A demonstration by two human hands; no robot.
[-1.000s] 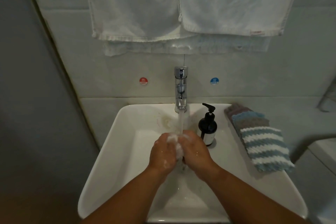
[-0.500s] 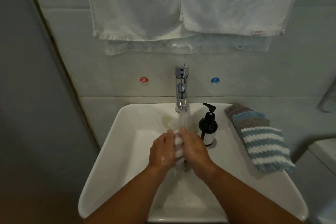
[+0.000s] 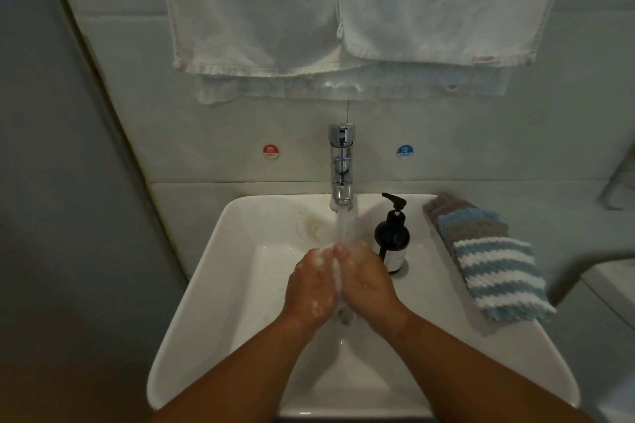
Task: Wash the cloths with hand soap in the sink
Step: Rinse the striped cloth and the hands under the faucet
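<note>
Over the white sink, my left hand and my right hand press together around a small soapy cloth, of which only a pale strip shows between them. Both hands grip it under the stream running from the chrome tap. Foam clings to the backs of my hands. A black pump bottle of hand soap stands on the sink rim just right of my right hand. A stack of folded cloths, the top one striped blue and white, lies on the sink's right ledge.
White towels hang on the wall above the tap. Red hot and blue cold stickers flank the tap. A grey wall or door panel runs along the left. A white fixture edge sits at the right.
My hands have rubbed the cloth under the water, shifting slightly forward and back; half a second ago a striped bit of cloth showed between them, now mostly foam and water show.
</note>
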